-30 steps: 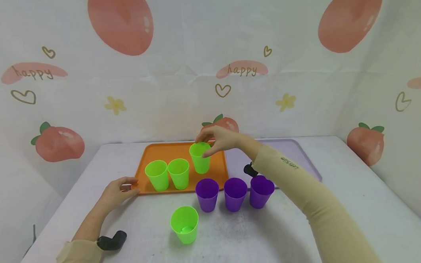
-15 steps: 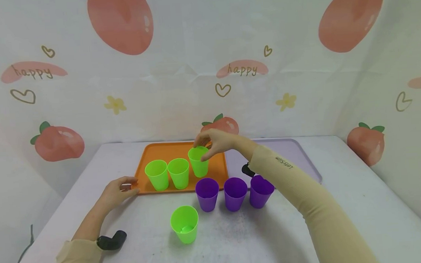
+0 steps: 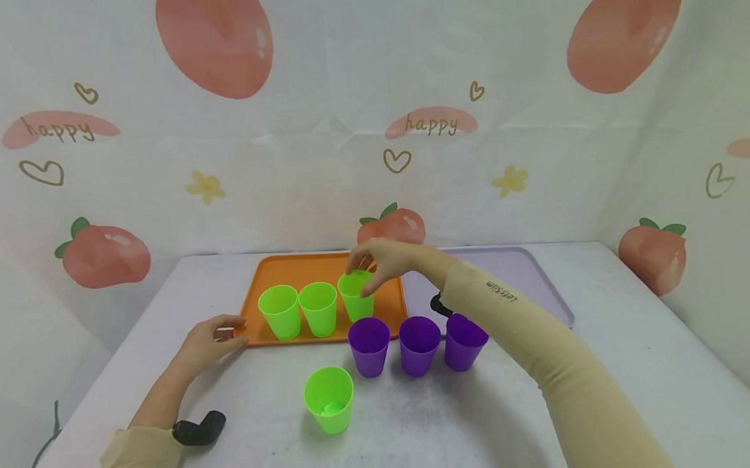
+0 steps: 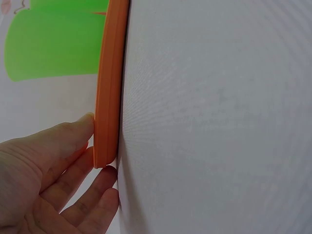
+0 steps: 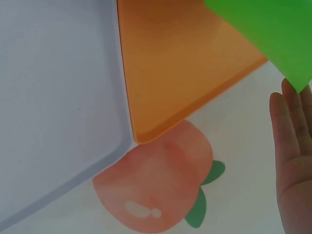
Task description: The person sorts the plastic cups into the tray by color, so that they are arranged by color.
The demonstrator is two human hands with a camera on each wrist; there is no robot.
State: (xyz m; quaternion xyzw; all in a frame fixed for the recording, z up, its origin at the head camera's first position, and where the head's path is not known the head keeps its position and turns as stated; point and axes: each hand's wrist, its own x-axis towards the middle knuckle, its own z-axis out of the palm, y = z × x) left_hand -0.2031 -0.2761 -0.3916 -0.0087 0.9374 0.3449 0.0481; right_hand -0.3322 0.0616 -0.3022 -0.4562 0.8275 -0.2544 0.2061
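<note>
With its thumb on the near side and fingers at the far rim, my right hand [image 3: 389,259] grips a green cup [image 3: 355,304] upright at the right part of the orange tray [image 3: 300,266]. That hand's straight fingertips show against the cup's wall in the right wrist view; the thumb is hidden there. Two more green cups stand side by side on the tray, a left one [image 3: 280,315] and a middle one [image 3: 319,312]. My left hand [image 3: 209,343] holds the tray's front left corner, thumb and fingers about the rim [image 4: 108,97].
A fourth-coloured group is absent; a lone green cup [image 3: 330,402] stands on the white table [image 3: 246,453]. Purple cups, a left [image 3: 370,351], a middle [image 3: 419,350] and a right one [image 3: 463,346], line up before the trays. A lilac tray [image 3: 510,269] adjoins the orange one.
My right hand has lowered the green cup toward the near part of the orange tray, level with the other two. My left hand has stayed at the tray corner.
</note>
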